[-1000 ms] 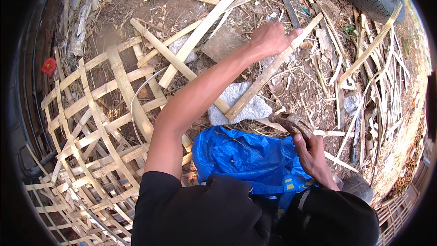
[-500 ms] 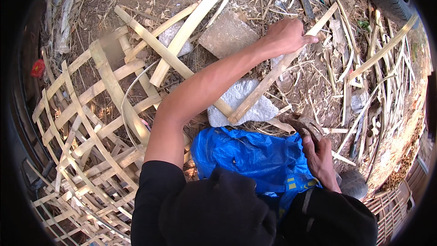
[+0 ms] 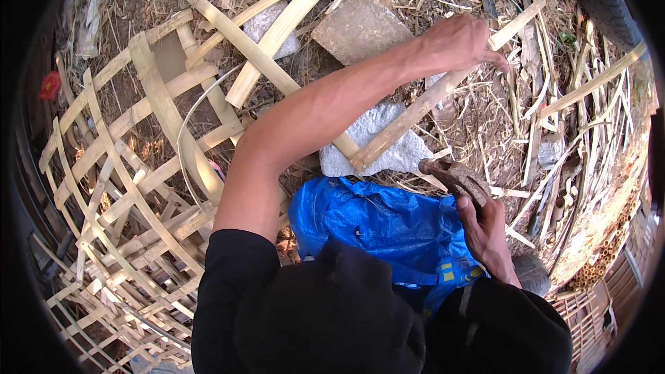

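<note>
The left hand [image 3: 458, 47] has its fingers closed over a bamboo strip [image 3: 413, 116], which slants from beyond them, far right, down to its near end on a pale stone [image 3: 402, 156]. The right hand [image 3: 487, 235] grips a rusty tool [image 3: 458, 181]. Left of those fingers spreads blue plastic sheeting [image 3: 381, 228]; whether it encloses anything, I cannot tell.
</note>
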`<action>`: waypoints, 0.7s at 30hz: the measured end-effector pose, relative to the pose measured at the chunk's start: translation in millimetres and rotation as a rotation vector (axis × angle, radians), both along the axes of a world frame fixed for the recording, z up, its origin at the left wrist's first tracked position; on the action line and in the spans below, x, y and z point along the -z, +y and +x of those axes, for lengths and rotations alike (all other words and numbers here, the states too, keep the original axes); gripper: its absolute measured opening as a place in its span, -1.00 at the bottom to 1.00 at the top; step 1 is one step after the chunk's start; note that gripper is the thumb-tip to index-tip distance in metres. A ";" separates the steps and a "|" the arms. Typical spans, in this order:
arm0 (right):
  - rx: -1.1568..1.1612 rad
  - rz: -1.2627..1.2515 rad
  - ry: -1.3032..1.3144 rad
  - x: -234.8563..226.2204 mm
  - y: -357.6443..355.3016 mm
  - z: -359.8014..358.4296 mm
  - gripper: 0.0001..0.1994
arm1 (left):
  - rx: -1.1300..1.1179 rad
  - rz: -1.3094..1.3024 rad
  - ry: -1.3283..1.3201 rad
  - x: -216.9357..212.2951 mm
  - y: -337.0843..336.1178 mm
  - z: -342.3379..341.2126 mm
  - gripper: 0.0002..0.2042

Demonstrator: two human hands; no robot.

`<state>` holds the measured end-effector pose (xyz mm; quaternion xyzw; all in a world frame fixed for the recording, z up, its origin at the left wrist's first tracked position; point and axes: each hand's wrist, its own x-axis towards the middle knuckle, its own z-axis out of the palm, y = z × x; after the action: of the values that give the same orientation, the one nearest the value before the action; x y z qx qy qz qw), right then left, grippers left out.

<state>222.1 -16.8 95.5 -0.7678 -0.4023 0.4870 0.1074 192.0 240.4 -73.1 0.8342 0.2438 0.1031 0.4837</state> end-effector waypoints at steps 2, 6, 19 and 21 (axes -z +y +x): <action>-0.005 0.003 0.013 -2.2 4.5 -2.6 -0.74 | 0.000 -0.040 -0.019 -9.0 -1.7 -2.1 -0.36; -0.083 -0.033 0.046 -7.6 16.5 -5.9 -0.77 | 0.030 -0.019 0.005 -14.5 -8.3 -3.4 -0.44; -0.295 -0.028 0.089 -5.2 22.3 -13.5 -0.71 | -0.049 -0.069 -0.147 -16.5 -10.6 0.3 -0.58; -0.303 -0.007 0.099 -5.2 24.4 -17.2 -0.73 | -0.037 -0.055 -0.146 -16.5 -11.7 1.7 -0.58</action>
<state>204.9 7.6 100.7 -0.6737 -0.5061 0.5361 0.0498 193.7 228.7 -56.5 0.8063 0.2260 0.1660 0.5208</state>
